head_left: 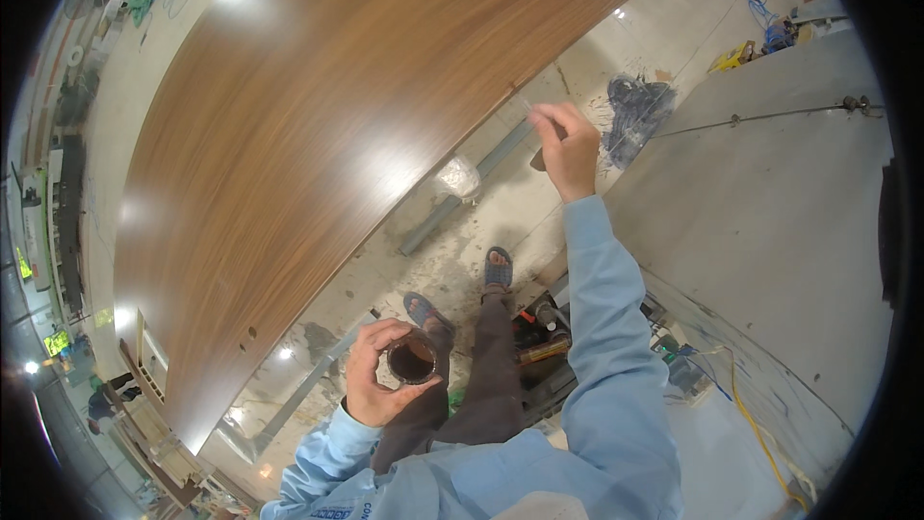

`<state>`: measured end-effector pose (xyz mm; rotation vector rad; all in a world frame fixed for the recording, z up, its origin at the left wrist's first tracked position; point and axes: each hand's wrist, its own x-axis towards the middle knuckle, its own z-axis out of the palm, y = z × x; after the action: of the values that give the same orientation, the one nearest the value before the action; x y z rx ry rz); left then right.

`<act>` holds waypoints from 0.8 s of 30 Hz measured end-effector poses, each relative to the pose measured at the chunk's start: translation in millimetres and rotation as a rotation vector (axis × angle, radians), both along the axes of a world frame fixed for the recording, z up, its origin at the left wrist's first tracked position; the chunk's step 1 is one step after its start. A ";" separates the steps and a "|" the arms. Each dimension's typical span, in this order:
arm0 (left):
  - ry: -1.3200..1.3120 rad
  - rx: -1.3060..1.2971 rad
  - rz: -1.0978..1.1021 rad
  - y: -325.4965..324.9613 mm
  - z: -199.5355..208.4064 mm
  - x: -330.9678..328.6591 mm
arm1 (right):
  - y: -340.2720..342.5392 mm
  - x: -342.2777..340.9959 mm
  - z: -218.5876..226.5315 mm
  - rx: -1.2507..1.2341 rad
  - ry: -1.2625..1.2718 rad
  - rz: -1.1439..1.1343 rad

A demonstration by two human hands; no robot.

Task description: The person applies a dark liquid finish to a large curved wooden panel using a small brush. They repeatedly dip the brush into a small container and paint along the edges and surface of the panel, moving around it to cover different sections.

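Note:
My left hand (377, 377) is curled around a small round jar (412, 358), its mouth facing up and dark brown inside. My right hand (568, 146) is stretched forward, fingers pinched on a slim brush; its brown handle end (538, 162) shows under the palm. The thin, blurred front part of the brush reaches the near edge of a large wood-grain panel (289, 125). A small dark mark shows at that edge by the tip; I cannot tell whether the tip touches it.
Beneath the panel are grey metal rails (481, 178) and a whitish plastic-wrapped bundle (458, 178). To my right stands a large grey surface (760, 173), with a dark stained patch (635, 116) on the floor beside it. Tools (544, 327) lie near my feet; a yellow cable (746, 414) hangs lower right.

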<state>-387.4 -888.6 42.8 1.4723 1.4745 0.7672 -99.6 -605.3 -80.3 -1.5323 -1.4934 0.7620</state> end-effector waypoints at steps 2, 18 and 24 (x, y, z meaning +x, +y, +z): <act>0.024 -0.002 -0.028 0.0 -2.2 1.8 | 2.6 1.6 -2.2 0.126 0.071 -0.131; 0.007 -0.022 -0.006 -9.2 -5.4 -0.3 | 8.6 11.2 -5.1 0.137 -0.107 0.001; 0.018 -0.007 -0.001 -10.2 -2.8 -3.6 | -12.8 -7.4 5.1 0.253 0.018 -0.114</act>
<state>-391.0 -898.9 40.0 1.4786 1.4883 0.7492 -107.0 -618.0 -75.1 -1.4015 -1.4172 0.4986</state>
